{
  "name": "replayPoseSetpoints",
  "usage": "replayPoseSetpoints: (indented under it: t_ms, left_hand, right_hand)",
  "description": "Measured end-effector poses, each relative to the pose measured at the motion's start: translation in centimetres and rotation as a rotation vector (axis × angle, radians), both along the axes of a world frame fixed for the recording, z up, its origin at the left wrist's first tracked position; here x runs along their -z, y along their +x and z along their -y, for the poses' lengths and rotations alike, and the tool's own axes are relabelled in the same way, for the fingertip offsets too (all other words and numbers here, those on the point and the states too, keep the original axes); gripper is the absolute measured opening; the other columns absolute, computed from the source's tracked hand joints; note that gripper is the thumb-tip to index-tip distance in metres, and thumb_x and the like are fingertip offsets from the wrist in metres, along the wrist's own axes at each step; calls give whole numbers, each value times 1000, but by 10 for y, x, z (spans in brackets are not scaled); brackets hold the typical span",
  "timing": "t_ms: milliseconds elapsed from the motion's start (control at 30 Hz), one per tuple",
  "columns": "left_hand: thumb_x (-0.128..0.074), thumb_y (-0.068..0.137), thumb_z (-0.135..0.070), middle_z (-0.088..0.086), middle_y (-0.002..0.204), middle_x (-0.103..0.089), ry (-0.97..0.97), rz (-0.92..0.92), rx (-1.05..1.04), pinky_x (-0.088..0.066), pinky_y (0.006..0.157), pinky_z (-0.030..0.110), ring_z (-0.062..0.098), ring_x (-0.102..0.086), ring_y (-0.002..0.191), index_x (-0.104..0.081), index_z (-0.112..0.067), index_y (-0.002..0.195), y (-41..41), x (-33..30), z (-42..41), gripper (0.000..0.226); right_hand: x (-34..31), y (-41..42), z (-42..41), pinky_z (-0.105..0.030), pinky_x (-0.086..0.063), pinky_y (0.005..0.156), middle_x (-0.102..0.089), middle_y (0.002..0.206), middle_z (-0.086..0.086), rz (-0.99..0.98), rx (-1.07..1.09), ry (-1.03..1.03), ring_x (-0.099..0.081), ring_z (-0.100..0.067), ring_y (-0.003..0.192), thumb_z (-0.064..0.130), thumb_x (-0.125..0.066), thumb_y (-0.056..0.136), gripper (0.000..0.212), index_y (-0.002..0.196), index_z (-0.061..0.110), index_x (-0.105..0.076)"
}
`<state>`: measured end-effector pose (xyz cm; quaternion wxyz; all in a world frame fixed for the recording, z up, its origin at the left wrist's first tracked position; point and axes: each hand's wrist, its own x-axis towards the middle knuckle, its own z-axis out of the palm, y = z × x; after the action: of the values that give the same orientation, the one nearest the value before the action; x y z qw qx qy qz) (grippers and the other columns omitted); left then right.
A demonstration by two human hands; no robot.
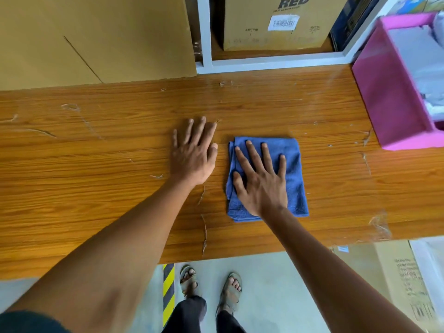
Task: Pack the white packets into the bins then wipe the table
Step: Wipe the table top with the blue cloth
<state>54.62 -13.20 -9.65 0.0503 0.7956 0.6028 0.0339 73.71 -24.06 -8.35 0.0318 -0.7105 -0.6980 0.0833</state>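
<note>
A folded blue cloth (293,162) lies flat on the wooden table (96,164), a little right of centre. My right hand (260,181) presses on it with straight, spread fingers. My left hand (194,155) rests flat on the bare wood just left of the cloth, fingers straight. A pink bin (389,92) stands at the table's right end, with white packets (430,68) inside it.
A large cardboard box (96,37) stands against the table's far left edge. A white shelf frame (264,63) behind holds another cardboard box (276,22). Scratches and tape scraps mark the wood. Under the right end stands a further box (406,277).
</note>
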Motion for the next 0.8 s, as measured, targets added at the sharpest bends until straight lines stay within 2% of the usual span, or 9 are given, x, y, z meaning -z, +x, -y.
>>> replayPoseSetpoints:
  t_ms: [133,267,333,433,600,667,800]
  left_hand:
    - [-21,109,-56,-6,178,-9,32,10,-5,-10,128,64,26,-6,164,-15,-39,168,2,4,0,62]
    - [-17,110,-53,-7,178,-4,38,25,2,-8,128,64,25,-1,164,-10,-40,168,1,6,-3,60]
    - [-17,110,-53,-7,178,-5,39,28,-4,-9,128,65,25,-1,164,-11,-40,168,1,7,-4,59]
    - [-18,110,-55,-7,178,-5,40,22,-1,-9,127,65,25,-2,164,-11,-41,168,0,7,-5,60]
    - [-20,108,-58,-7,178,-9,36,17,-6,-8,128,65,26,-5,164,-15,-41,167,0,4,-5,62]
    - [-20,108,-58,-6,178,-8,38,22,-10,-8,128,65,26,-5,164,-15,-41,167,1,5,-3,62]
    - [-21,109,-57,-5,178,-8,53,27,10,-8,128,65,27,-5,164,-14,-40,168,-1,9,-3,62]
  right_hand:
    - [-1,11,-63,-67,-2,125,-7,176,9,5,1,-3,0,-24,163,63,-17,106,66,167,40,-12]
    - [-3,24,-151,-67,2,125,0,176,10,13,18,-30,5,-23,163,64,-10,104,68,167,41,-5]
    - [0,26,-166,-67,3,125,2,176,10,30,20,-40,7,-23,163,64,-9,103,68,167,41,-2]
    - [1,22,-138,-67,1,126,-1,177,9,6,-2,-11,5,-24,163,63,-10,105,67,168,39,-3]
    - [1,8,-26,-66,-3,126,-4,177,9,9,-36,5,3,-24,163,60,-19,108,65,168,38,-10]
    - [1,9,-21,-66,-2,126,-5,176,9,11,-29,-16,2,-24,163,61,-20,107,65,168,39,-12]
    - [0,14,-77,-66,0,126,-4,176,10,-2,-19,-8,2,-23,163,64,-16,105,67,167,40,-11]
